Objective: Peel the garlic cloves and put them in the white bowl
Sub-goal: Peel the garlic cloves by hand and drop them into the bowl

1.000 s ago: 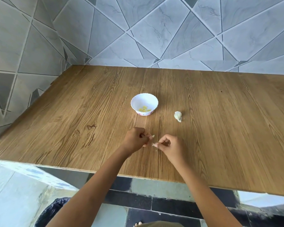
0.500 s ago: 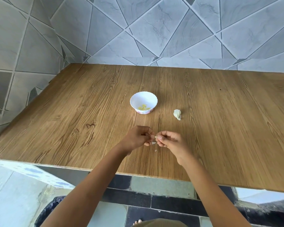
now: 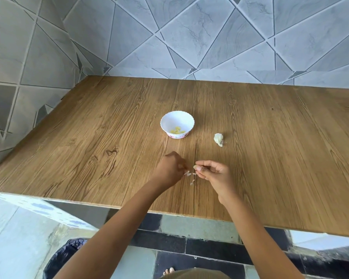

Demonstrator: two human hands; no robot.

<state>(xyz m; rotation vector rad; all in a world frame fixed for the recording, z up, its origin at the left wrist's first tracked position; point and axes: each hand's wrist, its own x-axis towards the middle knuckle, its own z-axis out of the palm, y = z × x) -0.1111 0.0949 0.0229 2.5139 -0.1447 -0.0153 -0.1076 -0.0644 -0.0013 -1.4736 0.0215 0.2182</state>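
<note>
Mid-task: peeled cloves point(image 3: 177, 130) in bowl point(image 3: 177, 112); right grip point(image 3: 214, 174) pinches clove point(image 3: 195, 167), left grip point(image 3: 169, 168) pinches skin point(image 3: 187, 174); garlic point(image 3: 218, 139) right of bowl unpeeled.

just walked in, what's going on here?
A person is peeling garlic at a wooden table. The right hand pinches a small clove; the left hand pinches a scrap of papery skin beside it. Loose skin bits lie under the hands. The white bowl holds a few peeled cloves; one unpeeled garlic piece lies to its right.
</note>
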